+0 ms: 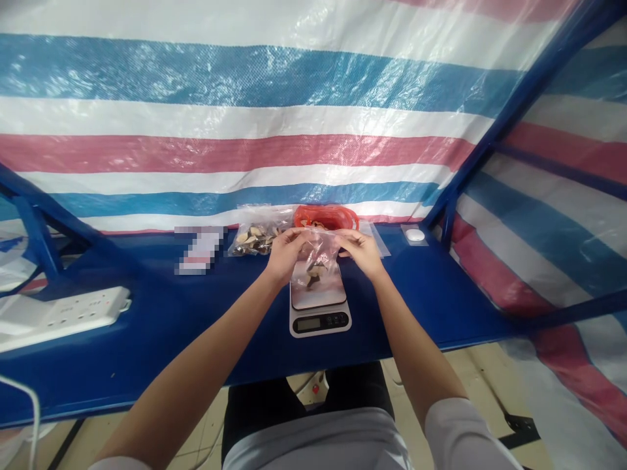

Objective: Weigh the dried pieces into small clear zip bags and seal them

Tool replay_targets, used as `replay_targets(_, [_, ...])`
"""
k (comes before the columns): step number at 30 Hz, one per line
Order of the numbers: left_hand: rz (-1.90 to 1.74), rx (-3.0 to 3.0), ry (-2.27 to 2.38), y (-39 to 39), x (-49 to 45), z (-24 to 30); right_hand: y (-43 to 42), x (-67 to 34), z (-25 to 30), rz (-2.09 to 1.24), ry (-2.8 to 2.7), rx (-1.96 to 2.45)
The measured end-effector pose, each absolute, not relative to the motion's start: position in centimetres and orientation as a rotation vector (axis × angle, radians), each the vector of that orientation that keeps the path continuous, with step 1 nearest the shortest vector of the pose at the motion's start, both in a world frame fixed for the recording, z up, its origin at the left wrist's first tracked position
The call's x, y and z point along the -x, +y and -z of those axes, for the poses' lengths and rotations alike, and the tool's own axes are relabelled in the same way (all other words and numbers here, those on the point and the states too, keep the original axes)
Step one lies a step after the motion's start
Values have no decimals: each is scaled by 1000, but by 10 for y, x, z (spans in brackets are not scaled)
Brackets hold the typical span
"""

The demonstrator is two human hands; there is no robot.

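Together the left hand and right hand pinch the top edge of a clear bag, fingers closed on it. Its bottom rests on the scale; behind the scale sits a red bag.

Left hand and right hand pinch top of clear bag with brown pieces, held over scale on blue desk. Second filled bag, red bag behind.

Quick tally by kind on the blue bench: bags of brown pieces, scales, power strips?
Clear plastic bags of brown pieces: 2, held bag and lying bag
White digital scales: 1
White power strips: 1
Total: 4
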State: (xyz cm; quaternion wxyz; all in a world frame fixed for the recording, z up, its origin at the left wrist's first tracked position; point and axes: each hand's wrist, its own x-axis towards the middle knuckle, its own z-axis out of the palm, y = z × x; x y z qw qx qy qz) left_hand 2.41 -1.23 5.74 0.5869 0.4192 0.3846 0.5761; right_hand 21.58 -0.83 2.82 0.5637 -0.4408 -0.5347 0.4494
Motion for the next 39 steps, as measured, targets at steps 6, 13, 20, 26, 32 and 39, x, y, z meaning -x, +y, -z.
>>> replay_targets(6, [-1405,-861,891,-19,-28,-47,1,-201,-21,-1224,-1073,999])
replay_targets(13, [-1410,-1035,943,-6,-14,-26,0,-195,-8,-1242,-1053,963])
replay_targets(20, [-1478,-1062,894,2,-10,0,-5,-195,-6,-1217,-1061,1033])
replay_targets(26, [-1542,-1060,933,1,-4,3,-4,-192,-1,-1151,-1126,1044])
replay_targets(32, [-1568,-1066,949,-1,-3,-1,-7,-190,-4,-1064,-1184,1083])
replay_targets(39, [-1558,-1101,946,-6,-3,3,-7,-185,-5,-1068,-1186,1060])
